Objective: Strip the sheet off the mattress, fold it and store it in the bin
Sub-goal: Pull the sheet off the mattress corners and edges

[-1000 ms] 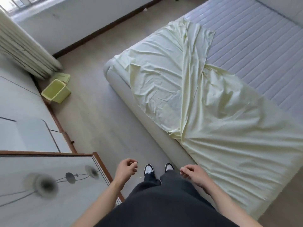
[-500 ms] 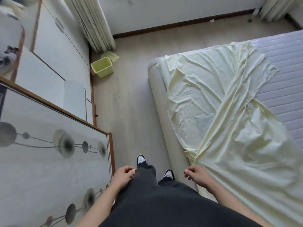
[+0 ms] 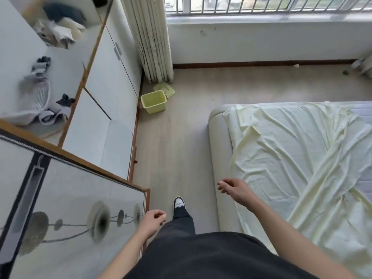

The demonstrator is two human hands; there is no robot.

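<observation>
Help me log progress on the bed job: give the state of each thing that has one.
sheet: loose and crumpled on the mattress, unfolded
mattress: partly bared
bin: upright on the floor, lid off
lid: on the floor behind it
left hand: holds nothing
right hand: holds nothing

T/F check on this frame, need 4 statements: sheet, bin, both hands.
1. The pale yellow sheet still lies on the mattress. True.
2. The right hand grips the sheet. False: it hangs over the bed's edge, fingers loosely curled, holding nothing.
3. The green bin stands on the floor by the curtain, with nothing visible inside. True.
4. The left hand holds the bin's lid. False: it holds nothing; a green lid lies behind the bin.
</observation>
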